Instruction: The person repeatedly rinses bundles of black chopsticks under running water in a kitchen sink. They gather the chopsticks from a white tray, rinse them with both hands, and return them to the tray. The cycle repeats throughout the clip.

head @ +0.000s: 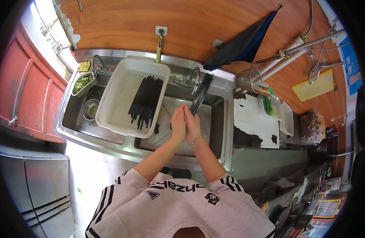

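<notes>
Both my hands are pressed together over the right basin of a steel double sink (229, 128), closed round a bundle of black chopsticks (202, 93). The bundle points up and right, beside the right faucet (196, 80), and looks slightly blurred. My left hand (179, 123) lies against my right hand (193, 123), which has a bracelet at its wrist. Left of them, a white plastic tub (111, 98) rests across the sink divider. In it, many more black chopsticks (146, 98) lie side by side in what looks like water.
The left basin holds a metal bowl (91, 109); a strainer tray of green scraps (82, 84) sits in its corner. A folded umbrella (242, 44) hangs on the wall. To the right stand a container of green onions (269, 105) and a white container (286, 119).
</notes>
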Tool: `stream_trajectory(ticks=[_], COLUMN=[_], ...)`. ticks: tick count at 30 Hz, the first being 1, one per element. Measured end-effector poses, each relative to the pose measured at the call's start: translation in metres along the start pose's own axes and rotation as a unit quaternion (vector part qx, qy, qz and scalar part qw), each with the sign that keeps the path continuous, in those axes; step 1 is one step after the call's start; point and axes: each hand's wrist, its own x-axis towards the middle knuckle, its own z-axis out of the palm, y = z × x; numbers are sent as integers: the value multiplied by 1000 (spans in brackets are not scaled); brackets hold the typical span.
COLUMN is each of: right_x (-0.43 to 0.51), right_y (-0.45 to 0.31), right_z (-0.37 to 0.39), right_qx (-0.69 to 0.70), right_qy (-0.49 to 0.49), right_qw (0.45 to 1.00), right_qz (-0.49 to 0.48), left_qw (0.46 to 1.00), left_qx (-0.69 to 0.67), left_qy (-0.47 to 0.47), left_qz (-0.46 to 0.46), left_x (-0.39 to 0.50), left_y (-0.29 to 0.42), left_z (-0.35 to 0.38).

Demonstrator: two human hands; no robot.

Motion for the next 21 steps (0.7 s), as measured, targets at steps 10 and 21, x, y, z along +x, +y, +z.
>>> stream_trajectory(ticks=[10,21], right_x=[-16,4], right_y=[-54,33], right_z=[-117,-59], right_qx=[42,294], right_qy=[-393,-253], right_qw=[846,917], right_qz=[358,89], left_qw=[618,766], left_qx=[612,607], left_qy=[-184,-70], left_qz=[457,201], left_x=[18,-19], left_y=[35,-15], left_z=[-19,4])
